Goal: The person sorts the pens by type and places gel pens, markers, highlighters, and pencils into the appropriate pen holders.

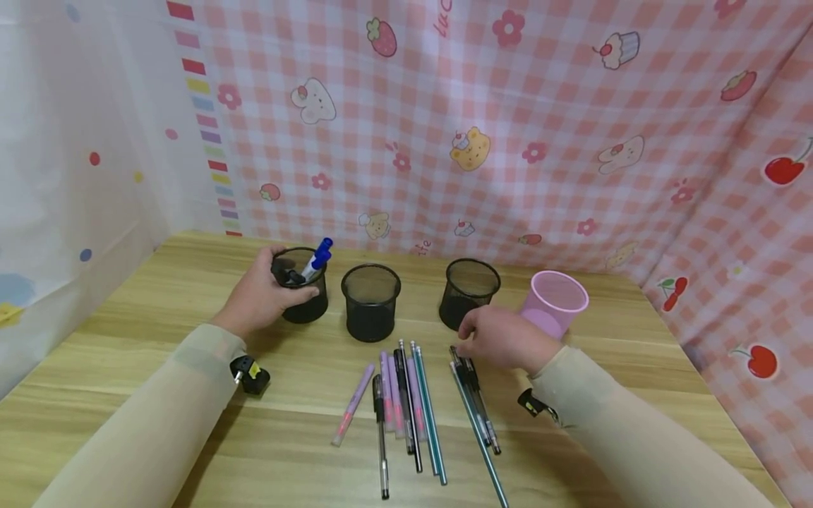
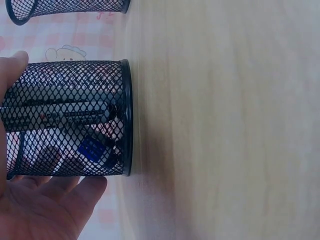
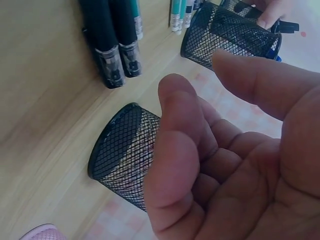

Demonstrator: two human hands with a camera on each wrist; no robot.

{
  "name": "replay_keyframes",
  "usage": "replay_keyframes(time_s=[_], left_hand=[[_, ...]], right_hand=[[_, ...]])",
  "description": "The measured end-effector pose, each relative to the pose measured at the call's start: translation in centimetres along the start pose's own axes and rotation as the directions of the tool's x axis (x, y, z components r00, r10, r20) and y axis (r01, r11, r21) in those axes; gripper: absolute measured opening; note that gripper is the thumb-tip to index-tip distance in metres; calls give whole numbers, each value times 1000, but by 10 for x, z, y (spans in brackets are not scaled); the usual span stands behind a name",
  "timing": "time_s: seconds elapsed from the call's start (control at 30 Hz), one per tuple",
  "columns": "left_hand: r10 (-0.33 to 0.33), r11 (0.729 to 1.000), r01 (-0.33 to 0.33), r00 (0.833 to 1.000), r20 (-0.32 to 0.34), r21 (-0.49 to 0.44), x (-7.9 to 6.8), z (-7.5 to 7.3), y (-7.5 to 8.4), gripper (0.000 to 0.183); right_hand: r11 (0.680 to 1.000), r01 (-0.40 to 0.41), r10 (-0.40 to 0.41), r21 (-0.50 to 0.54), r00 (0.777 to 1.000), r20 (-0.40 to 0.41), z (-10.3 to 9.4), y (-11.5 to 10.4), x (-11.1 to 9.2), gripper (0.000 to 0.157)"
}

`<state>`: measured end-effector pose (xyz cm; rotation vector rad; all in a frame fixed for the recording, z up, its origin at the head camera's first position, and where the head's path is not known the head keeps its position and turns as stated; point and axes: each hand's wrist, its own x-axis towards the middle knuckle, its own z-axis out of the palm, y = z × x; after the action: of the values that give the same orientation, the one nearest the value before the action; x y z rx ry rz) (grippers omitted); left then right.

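My left hand (image 1: 263, 295) grips a black mesh pen cup (image 1: 307, 310) at the far left, thumb and fingers round its sides. Markers (image 1: 315, 264) with blue and black caps stand in that cup, and the left wrist view shows them through the mesh (image 2: 65, 90). Over the right-hand group of pens hovers my right hand (image 1: 508, 339), its fingers loosely bent and holding nothing. Just below its fingertips lie black gel pens (image 1: 478, 395) and a teal pencil (image 1: 485, 455). In the right wrist view, the thumb and forefinger are apart, near the black pens (image 3: 112, 45).
Two more black mesh cups, one left of centre (image 1: 371, 310) and one right of centre (image 1: 468, 286), stand behind the pens. A pink cup (image 1: 552, 303) is at the right. Purple highlighters (image 1: 352, 406), black pens (image 1: 381, 437) and teal pencils (image 1: 430, 423) lie mid-table. A checked curtain (image 1: 444, 92) hangs behind.
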<state>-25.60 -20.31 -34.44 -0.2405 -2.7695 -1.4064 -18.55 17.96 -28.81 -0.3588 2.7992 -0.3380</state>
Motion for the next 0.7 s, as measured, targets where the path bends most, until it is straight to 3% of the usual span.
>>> replay_keyframes(time_s=[0.33,0.7], left_hand=[[6,1000,-6,1000,0,1,2,0,0,107],[12,1000,-12,1000,-7,4,0,0,1,107]], right_hand=[[998,-11,11,-55,1000,14,9,8,0,29],[999,-25,26,-45,999,24,15,14,-1,27]])
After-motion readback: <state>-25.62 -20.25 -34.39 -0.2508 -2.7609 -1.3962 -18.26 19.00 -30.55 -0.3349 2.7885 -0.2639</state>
